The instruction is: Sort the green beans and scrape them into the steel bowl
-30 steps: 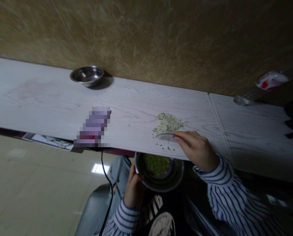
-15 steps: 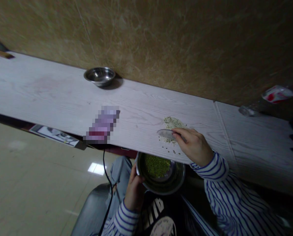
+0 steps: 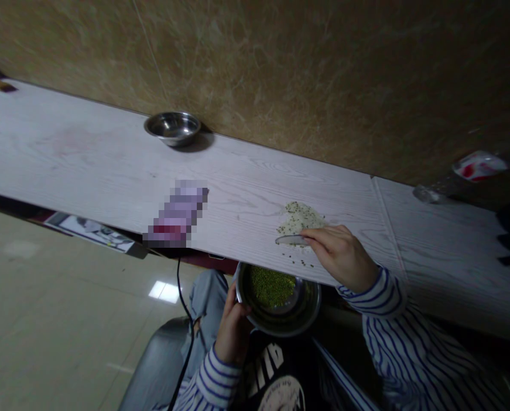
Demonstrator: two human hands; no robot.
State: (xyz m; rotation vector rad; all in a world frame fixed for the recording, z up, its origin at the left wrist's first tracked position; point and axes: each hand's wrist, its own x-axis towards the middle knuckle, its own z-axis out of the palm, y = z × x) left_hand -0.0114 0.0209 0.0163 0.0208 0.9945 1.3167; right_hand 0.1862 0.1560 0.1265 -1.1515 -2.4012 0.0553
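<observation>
My left hand [image 3: 233,322] is closed on the left rim of a metal bowl [image 3: 280,332], held just under the table's front edge. Green beans, like mung beans [image 3: 270,286], cover part of its bottom. My right hand [image 3: 340,254] pinches a thin translucent disc [image 3: 290,240] with a curved edge; its exact kind is unclear. The disc is tilted over the near side of a small pile of white grains mixed with green beans [image 3: 302,217]. A few loose beans [image 3: 296,261] lie between the pile and the table edge.
A small steel bowl [image 3: 173,128] stands by the wall. Left of the pile lies a blurred-out phone-like object [image 3: 178,214]. A clear plastic bottle [image 3: 460,177] lies at right. A black cable [image 3: 180,297] hangs from the pale table [image 3: 92,165]; a grey stool [image 3: 152,365] is below.
My right hand has moved slightly toward the table's front edge with the disc, which now appears more edge-on. More of the pile shows. My left hand still grips the metal bowl.
</observation>
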